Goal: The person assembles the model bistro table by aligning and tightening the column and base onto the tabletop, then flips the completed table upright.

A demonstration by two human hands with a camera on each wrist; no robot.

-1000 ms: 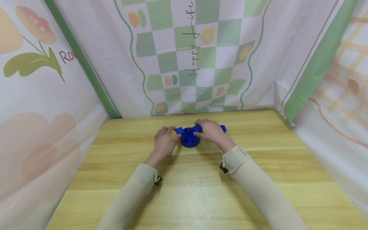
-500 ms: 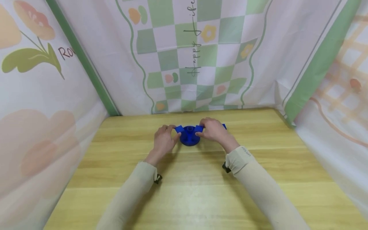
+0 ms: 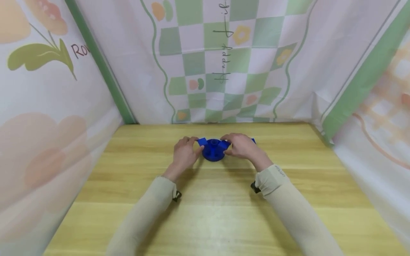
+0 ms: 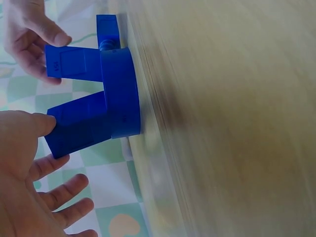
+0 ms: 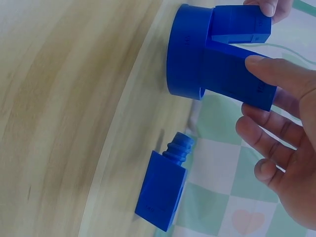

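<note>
A round blue base (image 3: 213, 155) rests on the table, with two blue rectangular blocks standing in it and splaying outward. My left hand (image 3: 185, 153) pinches the left block (image 4: 79, 123) by its outer end between thumb and index finger; the other fingers spread loosely, as the left wrist view shows. On the other side, my right hand (image 3: 242, 146) grips the right block (image 5: 237, 74) with the thumb on one face and fingers behind. The blocks' lower ends are hidden in the base. A third blue block (image 5: 161, 190) with a ridged, screw-like end (image 5: 178, 147) lies right of the base.
The wooden table (image 3: 211, 213) stretches toward me in front of both hands. Just behind the base, a patterned curtain (image 3: 221, 89) hangs at the table's far edge. More fabric closes off the left and right sides.
Between my right fingers the right block has turned, so its top face sits at a different angle. My left hand keeps its pinch. The head view has shifted slightly.
</note>
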